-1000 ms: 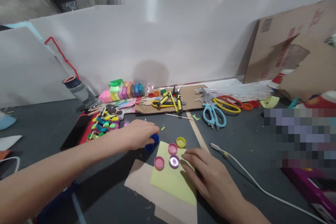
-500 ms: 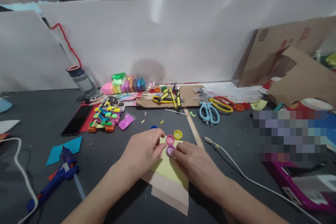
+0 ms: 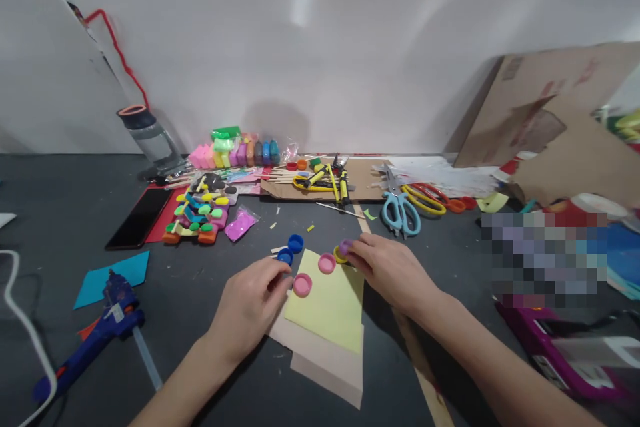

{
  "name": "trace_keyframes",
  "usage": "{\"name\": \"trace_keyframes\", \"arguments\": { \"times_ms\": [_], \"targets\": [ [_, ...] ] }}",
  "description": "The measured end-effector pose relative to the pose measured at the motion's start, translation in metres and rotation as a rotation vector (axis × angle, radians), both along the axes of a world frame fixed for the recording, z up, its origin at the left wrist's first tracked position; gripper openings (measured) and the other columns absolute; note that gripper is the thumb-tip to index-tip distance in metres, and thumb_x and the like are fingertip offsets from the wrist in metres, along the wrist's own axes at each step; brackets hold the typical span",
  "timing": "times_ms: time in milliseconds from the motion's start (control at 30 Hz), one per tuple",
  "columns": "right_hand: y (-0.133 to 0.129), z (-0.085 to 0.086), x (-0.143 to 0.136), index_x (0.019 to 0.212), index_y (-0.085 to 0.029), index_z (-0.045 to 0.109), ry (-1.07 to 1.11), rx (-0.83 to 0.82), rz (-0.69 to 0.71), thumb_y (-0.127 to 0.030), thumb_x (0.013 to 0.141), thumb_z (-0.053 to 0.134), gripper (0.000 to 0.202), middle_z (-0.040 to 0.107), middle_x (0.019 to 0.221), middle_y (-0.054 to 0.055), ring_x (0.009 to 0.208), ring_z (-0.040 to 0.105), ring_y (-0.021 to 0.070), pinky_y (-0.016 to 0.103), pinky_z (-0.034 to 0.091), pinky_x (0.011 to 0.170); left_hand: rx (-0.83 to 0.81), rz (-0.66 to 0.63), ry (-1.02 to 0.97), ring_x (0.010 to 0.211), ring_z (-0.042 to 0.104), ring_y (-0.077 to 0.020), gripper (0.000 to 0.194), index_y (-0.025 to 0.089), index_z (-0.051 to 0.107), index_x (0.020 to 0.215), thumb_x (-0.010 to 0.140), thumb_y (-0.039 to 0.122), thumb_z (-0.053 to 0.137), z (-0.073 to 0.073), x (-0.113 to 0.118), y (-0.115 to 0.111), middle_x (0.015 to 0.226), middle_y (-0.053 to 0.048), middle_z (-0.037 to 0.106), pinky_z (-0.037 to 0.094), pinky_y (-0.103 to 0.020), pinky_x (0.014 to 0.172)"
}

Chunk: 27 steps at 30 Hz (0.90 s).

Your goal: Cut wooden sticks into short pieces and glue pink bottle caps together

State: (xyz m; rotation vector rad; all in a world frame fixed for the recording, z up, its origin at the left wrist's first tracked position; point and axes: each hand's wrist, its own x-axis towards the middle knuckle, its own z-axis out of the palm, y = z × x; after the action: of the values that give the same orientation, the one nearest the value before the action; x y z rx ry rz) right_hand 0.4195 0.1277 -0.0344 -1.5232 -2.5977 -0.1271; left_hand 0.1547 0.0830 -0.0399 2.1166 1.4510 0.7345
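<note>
- One blue glue gun [image 3: 117,313] lies well to the left of the yellow paper [image 3: 325,317], on a blue sheet [image 3: 87,289].
- Farther back and left of the yellow paper are a dark phone [image 3: 137,219], a tilted-looking bottle [image 3: 155,140], colorful clay pieces [image 3: 197,219] and a small purple packet [image 3: 241,223].
- Left hand [image 3: 250,303]: beside the yellow paper's left edge, loosely curled, thumb and forefinger apart with nothing visible between them. Its fingertips are next to the front blue cap [image 3: 285,256] and the left pink cap [image 3: 302,285]; contact with either is unclear.
- Another blue cap [image 3: 295,243] sits just outside the yellow paper's far left corner.
- Right pink cap [image 3: 327,263]: on the yellow paper, near its far edge.
- Yellow cap [image 3: 339,257]: at that far edge, partly hidden behind the purple cap [image 3: 346,247].
- Right hand [image 3: 395,273]: at the yellow paper's far right corner, fingertips closed on the purple cap.
- Blue-handled scissors [image 3: 401,215] lie beyond the yellow paper, to its right.
- Magenta case [image 3: 530,333]: well to the right of the yellow paper.
</note>
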Motion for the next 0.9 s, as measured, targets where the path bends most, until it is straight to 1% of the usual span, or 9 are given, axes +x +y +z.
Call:
{"name": "trace_keyframes", "arguments": {
  "times_ms": [133,300,367,433,533,633,733,800,900],
  "targets": [
    [-0.002,-0.006,0.0,0.095,-0.018,0.069,-0.002,-0.029,0.023,-0.022,0.096,0.06,0.009,0.061,0.088,0.005,0.076,0.061,0.019,0.029,0.041,0.065,0.027,-0.012,-0.048,0.078,0.062,-0.0155,0.016,0.022,0.063,0.092,0.098,0.024,0.049,-0.004,-0.001,-0.002,0.085,0.0,0.067,0.044,-0.026,0.07],
    [-0.002,-0.015,-0.002,0.1,-0.016,0.065,0.023,-0.028,0.064,-0.015,0.096,0.056,0.01,0.058,0.12,0.013,0.101,0.061,0.0247,0.032,0.046,0.077,0.081,-0.019,-0.12,0.075,0.06,-0.0138,0.017,0.021,0.063,0.093,0.098,0.021,0.048,-0.007,-0.003,-0.002,0.082,-0.001,0.064,0.043,-0.024,0.069],
    [-0.001,-0.017,-0.004,0.096,-0.016,0.063,0.032,-0.039,0.092,-0.015,0.097,0.054,0.009,0.061,0.112,0.012,0.095,0.062,0.0231,0.032,0.047,0.076,0.095,-0.023,-0.146,0.073,0.06,-0.0132,0.017,0.021,0.064,0.093,0.098,0.021,0.048,-0.008,-0.003,-0.002,0.08,-0.001,0.063,0.043,-0.024,0.067],
    [0.002,-0.016,-0.005,0.089,-0.016,0.062,0.047,-0.051,0.114,-0.015,0.097,0.054,0.011,0.063,0.095,0.008,0.082,0.062,0.02,0.03,0.046,0.071,0.1,-0.02,-0.154,0.072,0.059,-0.013,0.017,0.021,0.064,0.091,0.098,0.02,0.049,-0.009,-0.004,-0.002,0.078,0.0,0.063,0.042,-0.023,0.065],
    [0.012,-0.006,-0.005,0.085,-0.018,0.059,0.099,-0.031,0.107,-0.017,0.099,0.051,0.016,0.063,0.088,0.005,0.077,0.062,0.0177,0.029,0.046,0.068,0.11,-0.022,-0.166,0.071,0.06,-0.0128,0.018,0.022,0.064,0.09,0.098,0.019,0.049,-0.01,-0.003,-0.003,0.077,0.0,0.063,0.042,-0.023,0.063],
    [0.04,0.013,-0.008,0.088,-0.018,0.057,0.17,0.016,0.053,-0.019,0.099,0.052,0.013,0.065,0.095,0.006,0.083,0.063,0.0169,0.027,0.047,0.074,0.131,-0.034,-0.181,0.07,0.061,-0.013,0.019,0.022,0.064,0.089,0.097,0.019,0.048,-0.011,-0.002,-0.002,0.076,0.0,0.064,0.042,-0.023,0.062],
    [0.086,0.032,-0.019,0.093,-0.016,0.06,0.198,0.058,-0.047,-0.021,0.098,0.056,0.009,0.067,0.097,0.006,0.087,0.064,0.0176,0.03,0.049,0.078,0.158,-0.051,-0.174,0.068,0.061,-0.0136,0.018,0.022,0.064,0.088,0.097,0.019,0.049,-0.014,0.0,0.0,0.074,0.0,0.064,0.043,-0.023,0.06],
    [0.123,0.039,-0.03,0.098,-0.014,0.063,0.182,0.054,-0.1,-0.025,0.098,0.059,0.012,0.067,0.098,0.005,0.088,0.064,0.0175,0.035,0.052,0.081,0.177,-0.069,-0.161,0.067,0.062,-0.0136,0.018,0.023,0.064,0.089,0.096,0.019,0.049,-0.016,0.0,0.001,0.074,0.0,0.064,0.043,-0.023,0.059],
    [0.174,0.041,-0.048,0.104,-0.014,0.065,0.142,0.026,-0.162,-0.031,0.099,0.06,0.019,0.067,0.103,0.006,0.094,0.065,0.0189,0.039,0.054,0.086,0.21,-0.082,-0.14,0.065,0.062,-0.0137,0.018,0.024,0.064,0.089,0.095,0.018,0.049,-0.022,0.001,0.004,0.073,0.0,0.065,0.044,-0.023,0.058]
  ]
}}
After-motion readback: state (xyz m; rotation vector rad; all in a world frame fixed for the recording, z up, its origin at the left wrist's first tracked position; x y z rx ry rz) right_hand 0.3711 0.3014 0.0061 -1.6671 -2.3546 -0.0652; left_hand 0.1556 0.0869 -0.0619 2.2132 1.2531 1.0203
